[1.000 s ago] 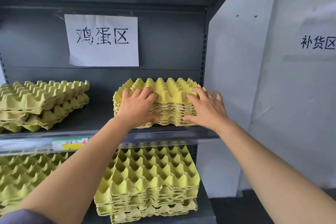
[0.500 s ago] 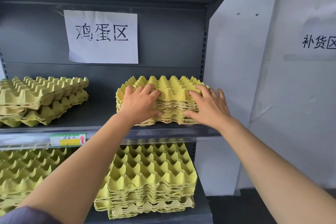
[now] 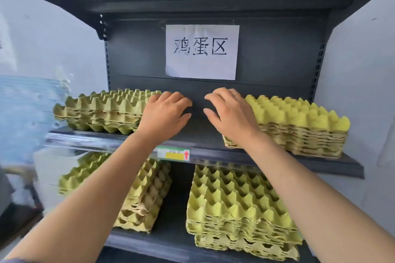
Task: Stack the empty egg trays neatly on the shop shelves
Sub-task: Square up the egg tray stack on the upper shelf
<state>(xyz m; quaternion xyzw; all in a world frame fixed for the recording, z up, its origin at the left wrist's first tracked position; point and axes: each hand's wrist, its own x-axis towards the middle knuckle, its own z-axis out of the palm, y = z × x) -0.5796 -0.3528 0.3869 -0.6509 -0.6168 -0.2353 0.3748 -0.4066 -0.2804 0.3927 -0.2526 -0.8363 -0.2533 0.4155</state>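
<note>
Two stacks of yellow-green egg trays sit on the upper shelf (image 3: pixel 215 155): a left stack (image 3: pixel 102 109) and a brighter right stack (image 3: pixel 299 126). Both my hands hover over the bare gap between them, fingers loosely curled and holding nothing. My left hand (image 3: pixel 164 113) is in front of the left stack's right end. In front of the right stack's near left corner is my right hand (image 3: pixel 229 113), wearing a ring. Whether either hand touches a stack I cannot tell. Two more stacks rest on the lower shelf, one at the left (image 3: pixel 145 196) and one at the right (image 3: pixel 235 205).
A white paper sign (image 3: pixel 202 51) with black characters hangs on the shelf's dark back panel. A green and yellow price tag (image 3: pixel 173 153) sits on the upper shelf's front rail. White walls flank the unit, and a blurred blue object (image 3: pixel 27 113) is at the left.
Both hands have let go of the right upper stack and moved left into the gap between the stacks. My view has swung left, bringing the whole shelf unit into frame.
</note>
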